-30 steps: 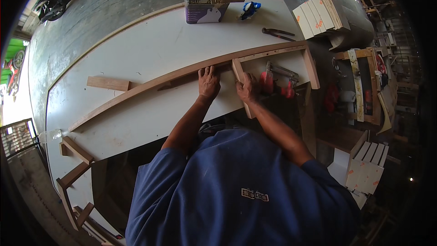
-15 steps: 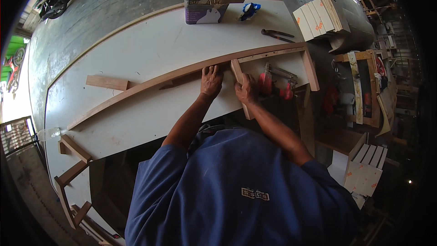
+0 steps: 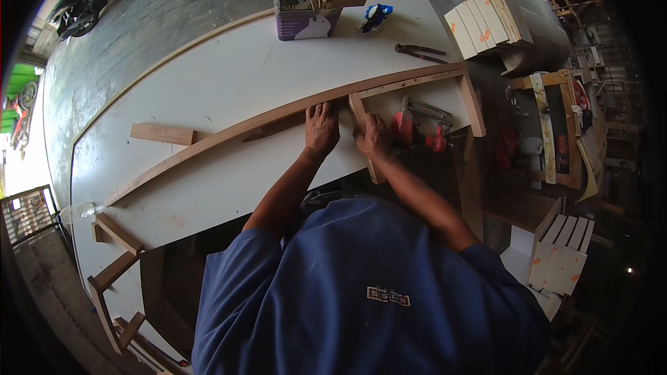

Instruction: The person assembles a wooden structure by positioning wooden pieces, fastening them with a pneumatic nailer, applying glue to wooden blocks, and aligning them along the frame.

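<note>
A long wooden rail (image 3: 244, 120) runs across the white tabletop, with a short end piece (image 3: 472, 105) at its right end. My left hand (image 3: 322, 130) has its fingers curled against the rail's near edge, left of a short wooden crosspiece (image 3: 357, 110). Wrapped around that crosspiece is my right hand (image 3: 374, 137); the piece's top end meets the rail. A thin strip with holes (image 3: 410, 82) lies along the rail between the crosspiece and the end piece. Left of my left hand, a dark pointed wood sliver (image 3: 267, 129) lies beside the rail. My fingertips are partly hidden.
Red-handled clamps (image 3: 403, 128) lie right of my right hand. Beyond the rail are pincers (image 3: 420, 51), a blue wrapper (image 3: 376, 18), a purple-and-white tin (image 3: 306, 22) and a wood offcut (image 3: 163, 133). Joined wooden pieces (image 3: 114, 270) sit at the table's left edge.
The whole view has shifted slightly. Both hands keep their places on the rail and the crosspiece, with little visible movement.
</note>
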Demonstrator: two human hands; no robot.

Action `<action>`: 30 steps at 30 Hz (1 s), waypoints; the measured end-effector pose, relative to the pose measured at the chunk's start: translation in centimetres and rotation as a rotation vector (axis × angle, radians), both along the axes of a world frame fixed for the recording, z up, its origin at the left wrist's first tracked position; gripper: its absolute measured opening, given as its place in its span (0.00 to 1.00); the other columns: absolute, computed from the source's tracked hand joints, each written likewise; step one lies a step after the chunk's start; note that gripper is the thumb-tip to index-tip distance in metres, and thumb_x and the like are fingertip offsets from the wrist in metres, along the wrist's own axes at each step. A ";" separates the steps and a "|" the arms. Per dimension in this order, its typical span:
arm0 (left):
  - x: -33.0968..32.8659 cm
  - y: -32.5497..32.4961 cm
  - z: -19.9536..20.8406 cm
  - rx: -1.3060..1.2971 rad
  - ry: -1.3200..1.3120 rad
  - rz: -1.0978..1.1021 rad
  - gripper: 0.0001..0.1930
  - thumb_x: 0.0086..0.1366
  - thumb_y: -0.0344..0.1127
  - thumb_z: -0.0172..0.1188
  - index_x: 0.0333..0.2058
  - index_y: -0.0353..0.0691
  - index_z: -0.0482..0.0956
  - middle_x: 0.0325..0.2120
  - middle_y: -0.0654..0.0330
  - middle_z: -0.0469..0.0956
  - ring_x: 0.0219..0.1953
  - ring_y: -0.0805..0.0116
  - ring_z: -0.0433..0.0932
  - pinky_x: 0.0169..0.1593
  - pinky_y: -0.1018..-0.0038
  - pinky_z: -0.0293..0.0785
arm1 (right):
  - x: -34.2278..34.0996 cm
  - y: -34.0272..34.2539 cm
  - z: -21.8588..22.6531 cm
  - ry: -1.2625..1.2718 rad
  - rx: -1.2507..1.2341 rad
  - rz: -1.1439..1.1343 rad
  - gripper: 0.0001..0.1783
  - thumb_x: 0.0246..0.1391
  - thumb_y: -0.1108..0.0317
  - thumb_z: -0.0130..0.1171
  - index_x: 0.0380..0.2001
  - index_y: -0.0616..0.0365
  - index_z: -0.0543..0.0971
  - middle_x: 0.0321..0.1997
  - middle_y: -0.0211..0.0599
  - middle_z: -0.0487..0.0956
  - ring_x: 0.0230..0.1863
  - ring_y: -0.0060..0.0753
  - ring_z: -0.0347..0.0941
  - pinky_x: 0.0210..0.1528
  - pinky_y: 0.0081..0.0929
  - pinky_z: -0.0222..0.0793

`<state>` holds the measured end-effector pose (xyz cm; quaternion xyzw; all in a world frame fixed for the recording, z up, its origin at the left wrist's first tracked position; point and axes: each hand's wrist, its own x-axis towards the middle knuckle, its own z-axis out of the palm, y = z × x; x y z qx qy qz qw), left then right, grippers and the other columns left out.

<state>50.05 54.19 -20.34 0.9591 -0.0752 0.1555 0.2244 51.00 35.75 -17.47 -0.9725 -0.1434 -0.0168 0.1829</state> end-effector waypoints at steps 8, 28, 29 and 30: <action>6.4 2.3 4.9 -0.311 -0.214 0.401 0.08 0.65 0.38 0.60 0.36 0.41 0.83 0.34 0.55 0.77 0.41 0.54 0.77 0.48 0.58 0.67 | 1.7 -1.1 5.3 -0.214 -0.038 0.008 0.20 0.57 0.54 0.68 0.41 0.59 0.81 0.38 0.44 0.81 0.40 0.51 0.79 0.41 0.43 0.76; 9.1 0.6 3.8 -0.077 0.395 0.113 0.22 0.67 0.55 0.61 0.30 0.40 0.84 0.30 0.54 0.81 0.37 0.50 0.81 0.47 0.56 0.74 | 5.6 -0.8 2.8 0.552 -0.119 0.112 0.29 0.47 0.47 0.65 0.43 0.61 0.78 0.42 0.54 0.83 0.44 0.58 0.82 0.49 0.52 0.78; 8.7 0.6 4.2 -0.063 0.407 0.112 0.22 0.67 0.55 0.61 0.30 0.40 0.84 0.30 0.54 0.81 0.37 0.50 0.81 0.47 0.56 0.74 | 5.8 -0.8 3.2 0.562 -0.115 0.105 0.28 0.46 0.49 0.65 0.42 0.61 0.78 0.42 0.55 0.83 0.44 0.58 0.82 0.49 0.52 0.78; 8.2 0.4 4.6 -0.063 0.382 0.035 0.22 0.64 0.57 0.64 0.36 0.41 0.83 0.35 0.55 0.81 0.41 0.51 0.80 0.51 0.56 0.71 | 5.9 -1.0 3.3 0.573 -0.102 0.103 0.28 0.46 0.49 0.65 0.42 0.61 0.78 0.42 0.55 0.83 0.44 0.58 0.82 0.49 0.52 0.78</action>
